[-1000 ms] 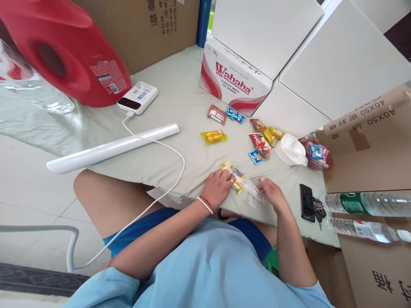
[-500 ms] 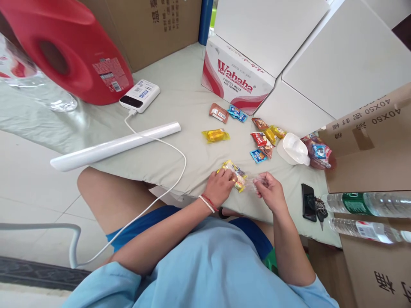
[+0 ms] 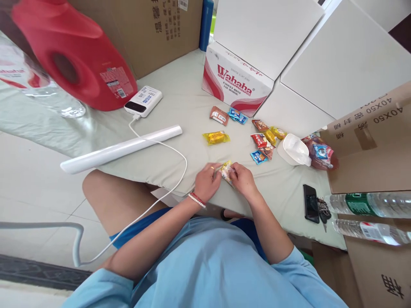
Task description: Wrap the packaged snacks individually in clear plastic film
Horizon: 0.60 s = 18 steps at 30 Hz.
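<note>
My left hand [image 3: 208, 183] and my right hand [image 3: 244, 180] meet over the near edge of the cloth-covered surface. Between them is a clear and yellow snack packet [image 3: 227, 171], partly covered by fingers. My right fingers pinch its right side, and my left fingers close at its left edge. Just beyond lies a yellow wrapped snack [image 3: 216, 137]. Farther back are a brown packet [image 3: 218, 116] and blue packets [image 3: 237, 115]. To the right, a red packet [image 3: 258, 140] and a blue packet [image 3: 258, 157] lie in a loose group with other snacks.
A white scoop-like container [image 3: 293, 149] stands right of the snacks, beside a filled bag [image 3: 321, 154]. A phone [image 3: 311, 203], keys [image 3: 323, 208] and water bottles [image 3: 362, 204] lie farther right. A white tube light [image 3: 122, 149], cable, power bank [image 3: 143, 101] and red jug [image 3: 80, 55] occupy the left.
My right hand has moved left to the packet from the clear plastic it was pulling outward. My left hand has shifted slightly left, off the packet's top to its left edge.
</note>
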Motion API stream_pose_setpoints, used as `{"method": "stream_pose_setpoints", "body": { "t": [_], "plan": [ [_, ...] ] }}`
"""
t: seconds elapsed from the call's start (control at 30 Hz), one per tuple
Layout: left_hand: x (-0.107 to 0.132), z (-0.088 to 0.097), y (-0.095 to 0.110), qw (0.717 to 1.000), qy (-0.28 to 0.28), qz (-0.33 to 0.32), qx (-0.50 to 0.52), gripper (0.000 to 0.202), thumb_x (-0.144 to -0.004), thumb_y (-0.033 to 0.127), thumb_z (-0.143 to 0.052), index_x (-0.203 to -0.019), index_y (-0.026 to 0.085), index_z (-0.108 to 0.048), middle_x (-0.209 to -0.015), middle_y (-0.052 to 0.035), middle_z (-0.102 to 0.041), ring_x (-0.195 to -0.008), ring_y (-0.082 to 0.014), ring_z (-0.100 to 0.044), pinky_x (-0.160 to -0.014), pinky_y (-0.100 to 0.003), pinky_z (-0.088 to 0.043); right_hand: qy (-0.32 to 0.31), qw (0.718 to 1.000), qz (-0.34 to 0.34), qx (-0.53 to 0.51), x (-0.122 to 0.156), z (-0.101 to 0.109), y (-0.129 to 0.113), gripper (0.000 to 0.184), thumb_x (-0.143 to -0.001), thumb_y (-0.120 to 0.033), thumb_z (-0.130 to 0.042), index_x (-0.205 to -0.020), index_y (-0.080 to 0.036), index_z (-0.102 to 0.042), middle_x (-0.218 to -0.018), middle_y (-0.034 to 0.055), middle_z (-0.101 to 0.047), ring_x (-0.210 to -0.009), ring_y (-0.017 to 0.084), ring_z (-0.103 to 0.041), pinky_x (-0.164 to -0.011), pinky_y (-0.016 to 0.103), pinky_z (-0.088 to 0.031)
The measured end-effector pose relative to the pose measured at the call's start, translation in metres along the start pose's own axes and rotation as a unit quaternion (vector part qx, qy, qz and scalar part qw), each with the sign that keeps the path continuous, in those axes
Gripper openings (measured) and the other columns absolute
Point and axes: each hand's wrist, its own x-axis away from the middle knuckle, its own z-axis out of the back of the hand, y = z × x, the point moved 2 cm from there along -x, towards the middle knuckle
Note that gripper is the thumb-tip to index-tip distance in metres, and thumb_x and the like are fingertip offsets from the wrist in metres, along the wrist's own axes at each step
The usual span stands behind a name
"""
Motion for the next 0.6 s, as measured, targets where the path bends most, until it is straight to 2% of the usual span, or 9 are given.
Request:
{"method": "stream_pose_setpoints", "body": {
  "t": [0.07,0.13,0.2,0.27,0.37,0.47,0.53,0.6],
  "plan": [
    [-0.011,0.000,0.001,0.997,0.017,0.054,-0.048,0.031,-0.096,0.025,-0.056,-0.122,0.017,-0.071,-0.126,-0.0137,-0.067,-0.118,-0.0288,-0.063,-0.102,-0.045,-0.053,0.008,1.000,0.000,0.001,0.002,-0.001,0.000,0.011,-0.093,-0.024,-0.051,-0.097,-0.022,-0.060,-0.096,0.0078,-0.072,-0.090,0.023,-0.065,-0.079,0.030,-0.045],
    [-0.020,-0.006,0.007,0.994,-0.025,0.052,-0.093,0.027,-0.092,0.029,-0.063,-0.114,0.016,-0.074,-0.127,-0.0165,-0.066,-0.119,-0.0344,-0.060,-0.101,-0.051,-0.051,0.011,0.999,-0.018,-0.035,0.003,0.000,0.002,0.017,-0.094,-0.024,-0.051,-0.107,-0.022,-0.061,-0.094,0.0066,-0.072,-0.088,0.023,-0.067,-0.079,0.031,-0.047],
    [-0.025,-0.011,0.012,0.992,-0.055,0.044,-0.109,0.024,-0.092,0.028,-0.062,-0.110,0.017,-0.075,-0.124,-0.0164,-0.068,-0.118,-0.0357,-0.059,-0.099,-0.053,-0.051,0.009,0.992,-0.047,-0.114,0.007,-0.001,0.005,0.028,-0.094,-0.024,-0.051,-0.121,-0.024,-0.059,-0.090,0.0033,-0.072,-0.078,0.021,-0.069,-0.077,0.032,-0.051],
    [-0.027,-0.012,0.015,0.992,-0.059,0.048,-0.106,0.021,-0.091,0.026,-0.063,-0.107,0.018,-0.074,-0.122,-0.0153,-0.069,-0.116,-0.0348,-0.059,-0.098,-0.051,-0.050,0.001,0.970,-0.082,-0.227,0.014,-0.002,0.008,0.034,-0.095,-0.027,-0.051,-0.128,-0.027,-0.057,-0.086,0.0000,-0.070,-0.068,0.019,-0.069,-0.073,0.033,-0.055],
    [-0.020,-0.012,0.022,0.994,-0.079,0.039,-0.071,0.009,-0.088,0.022,-0.065,-0.095,0.018,-0.070,-0.102,-0.0107,-0.071,-0.098,-0.0282,-0.065,-0.088,-0.043,-0.053,0.017,0.905,-0.131,-0.404,0.033,-0.002,0.012,0.028,-0.097,-0.044,-0.057,-0.119,-0.028,-0.062,-0.079,-0.0015,-0.067,-0.067,0.018,-0.069,-0.071,0.035,-0.060],
    [-0.005,-0.010,0.044,0.997,-0.053,-0.055,-0.033,0.005,-0.093,0.022,-0.061,-0.090,0.019,-0.064,-0.090,-0.0067,-0.069,-0.085,-0.0227,-0.065,-0.077,-0.036,-0.053,0.070,0.812,-0.170,-0.554,0.060,0.009,0.015,0.044,-0.090,-0.064,-0.066,-0.113,-0.027,-0.063,-0.083,-0.0006,-0.066,-0.071,0.017,-0.069,-0.071,0.035,-0.063],
    [0.008,-0.010,0.066,0.984,-0.004,-0.177,-0.034,0.010,-0.098,0.020,-0.056,-0.093,0.019,-0.064,-0.099,-0.0089,-0.071,-0.094,-0.0227,-0.066,-0.083,-0.036,-0.053,0.095,0.753,-0.195,-0.621,0.078,0.023,0.020,0.056,-0.085,-0.072,-0.069,-0.118,-0.027,-0.062,-0.085,-0.0007,-0.066,-0.071,0.016,-0.068,-0.068,0.033,-0.063],
    [0.022,-0.013,0.085,0.954,0.024,-0.294,-0.048,0.015,-0.101,0.015,-0.052,-0.098,0.019,-0.065,-0.108,-0.0114,-0.073,-0.106,-0.0236,-0.066,-0.088,-0.037,-0.053,0.087,0.726,-0.214,-0.647,0.095,0.037,0.027,0.062,-0.081,-0.073,-0.074,-0.120,-0.026,-0.062,-0.085,-0.0003,-0.067,-0.070,0.015,-0.067,-0.065,0.030,-0.062]
  ]
}}
